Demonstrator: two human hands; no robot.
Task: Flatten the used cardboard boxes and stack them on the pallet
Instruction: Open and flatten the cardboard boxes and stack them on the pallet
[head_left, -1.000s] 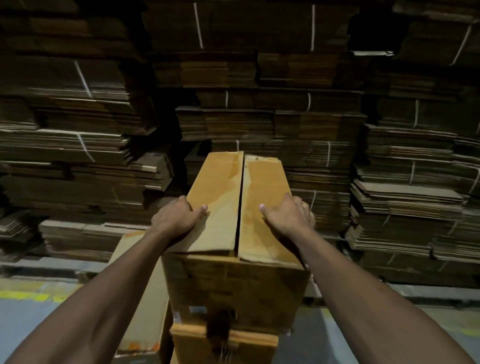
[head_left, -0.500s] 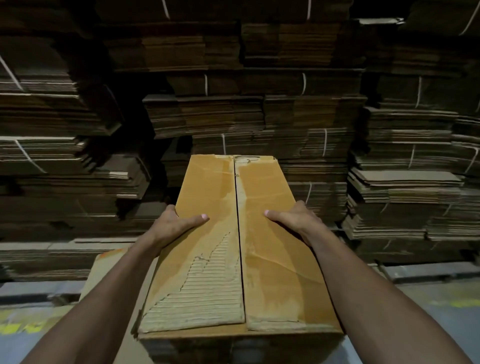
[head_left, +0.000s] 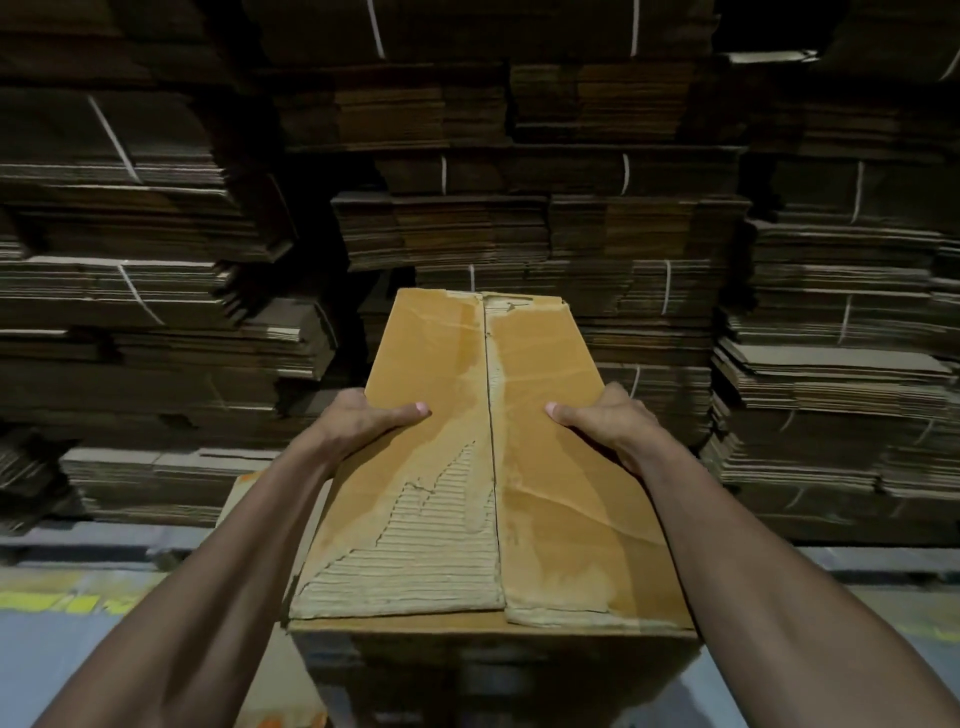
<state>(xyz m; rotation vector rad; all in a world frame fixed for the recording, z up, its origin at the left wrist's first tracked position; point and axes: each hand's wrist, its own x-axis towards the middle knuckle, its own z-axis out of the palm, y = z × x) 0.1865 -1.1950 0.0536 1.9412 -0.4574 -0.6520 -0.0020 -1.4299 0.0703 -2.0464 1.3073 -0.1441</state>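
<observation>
A long brown cardboard box (head_left: 540, 415) fills the middle of the head view, its two top flaps closed along a centre seam. Part of the left flap's skin is torn off near me, baring the corrugation. My left hand (head_left: 358, 423) grips the box's left edge, thumb lying on the top flap and fingers hidden down the side. My right hand (head_left: 605, 421) grips the right edge the same way, thumb on top. Both forearms reach in from the bottom corners.
Tall stacks of flattened, strapped cardboard (head_left: 571, 223) wall off the whole background from left to right. Another brown box (head_left: 270, 680) stands low at the left, behind my held box. Grey floor with a yellow line (head_left: 62, 603) shows at the bottom left.
The box has come up and toward me, so its whole top now faces the camera. Both hands kept their grip on its side edges.
</observation>
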